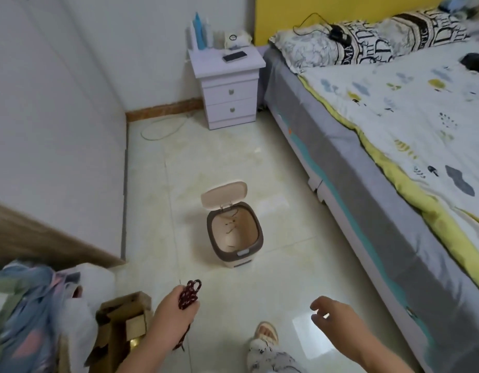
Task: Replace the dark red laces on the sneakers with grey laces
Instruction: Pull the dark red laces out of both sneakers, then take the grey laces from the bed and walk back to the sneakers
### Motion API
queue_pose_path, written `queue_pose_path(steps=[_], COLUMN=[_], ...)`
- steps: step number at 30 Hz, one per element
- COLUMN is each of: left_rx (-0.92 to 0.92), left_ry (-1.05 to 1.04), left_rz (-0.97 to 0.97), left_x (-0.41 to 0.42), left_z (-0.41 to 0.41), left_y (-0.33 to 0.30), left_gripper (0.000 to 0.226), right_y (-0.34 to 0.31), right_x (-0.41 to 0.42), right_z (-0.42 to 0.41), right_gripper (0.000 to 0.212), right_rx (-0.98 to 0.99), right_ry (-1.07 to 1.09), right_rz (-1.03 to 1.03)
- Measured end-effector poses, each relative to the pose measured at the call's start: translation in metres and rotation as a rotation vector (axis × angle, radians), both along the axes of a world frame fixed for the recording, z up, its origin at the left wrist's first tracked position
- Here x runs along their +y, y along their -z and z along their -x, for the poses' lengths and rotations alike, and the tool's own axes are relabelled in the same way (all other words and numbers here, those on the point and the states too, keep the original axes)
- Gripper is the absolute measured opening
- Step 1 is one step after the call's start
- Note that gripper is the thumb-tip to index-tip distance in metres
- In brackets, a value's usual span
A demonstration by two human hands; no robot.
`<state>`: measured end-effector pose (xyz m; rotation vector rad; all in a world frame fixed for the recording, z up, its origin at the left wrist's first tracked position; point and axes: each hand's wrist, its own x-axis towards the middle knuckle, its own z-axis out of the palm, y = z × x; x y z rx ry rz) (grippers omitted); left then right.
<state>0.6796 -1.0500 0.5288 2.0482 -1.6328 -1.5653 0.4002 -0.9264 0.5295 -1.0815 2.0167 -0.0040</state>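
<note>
So the dark red laces are bunched up in the person's left hand, fingers curled around the wad, a few loops poking out the top and one loose tail dangling down below the wrist. The right hand is just out in the air, fingers loosely spread and holding nothing. Laces like that look about as light and floppy as it gets: no stiffness at all, they'll snake out of a loose grip, so I'd say holding the whole bundle in the fist is the way to go rather than pinching one end and letting the rest trail. Straight ahead on the floor tiles there's a small bin with its lid flipped up, and the inside looks pretty much empty except for a few thin dark strands near the back wall, can't tell what they are. A cardboard box sits down by the left hand, flaps open, contents too blurry to call. No sneakers or grey laces anywhere I can see from here.
</note>
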Motion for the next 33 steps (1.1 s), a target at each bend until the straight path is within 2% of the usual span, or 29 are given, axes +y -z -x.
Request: queue_pose_path(steps=[6,9,12,16,21,26,29,33], left_rx=[0.057,0.096,0.088,0.047,-0.039,-0.17,-0.169,-0.147], left_ry=[-0.053,-0.128,-0.115,0.016,0.247,0.485,0.551,0.638], left_rz=[-0.062,-0.161,-0.248,-0.255,-0.332,-0.266,-0.235,-0.184], left_x=[-0.091,-0.143,-0.199,-0.249,-0.283,-0.29,-0.29,-0.287], left_z=[0.051,0.076,0.105,0.146,0.173,0.171,0.167,0.181], left_y=[0.013,0.038,0.069,0.103,0.139,0.139,0.129,0.106], left_gripper=[0.011,0.012,0.023,0.026,0.049,0.027,0.013,0.02], right_y=[0.001,0.009,0.02,0.038,0.054,0.05,0.042,0.028], right_x=[-0.079,-0.112,-0.137,-0.158,-0.173,-0.179,-0.175,-0.155], right_z=[0.033,0.035,0.031,0.023,0.021,0.026,0.033,0.049], right_gripper=[0.024,0.02,0.011,0.011,0.01,0.019,0.02,0.019], right_rx=[0.006,-0.029,-0.039,-0.085,-0.129,-0.141,-0.145,-0.131], right_ry=[0.049,0.145,0.266,0.433,0.554,0.623,0.67,0.753], right_rz=[-0.003,-0.008,-0.031,-0.073,-0.107,-0.093,-0.071,-0.016])
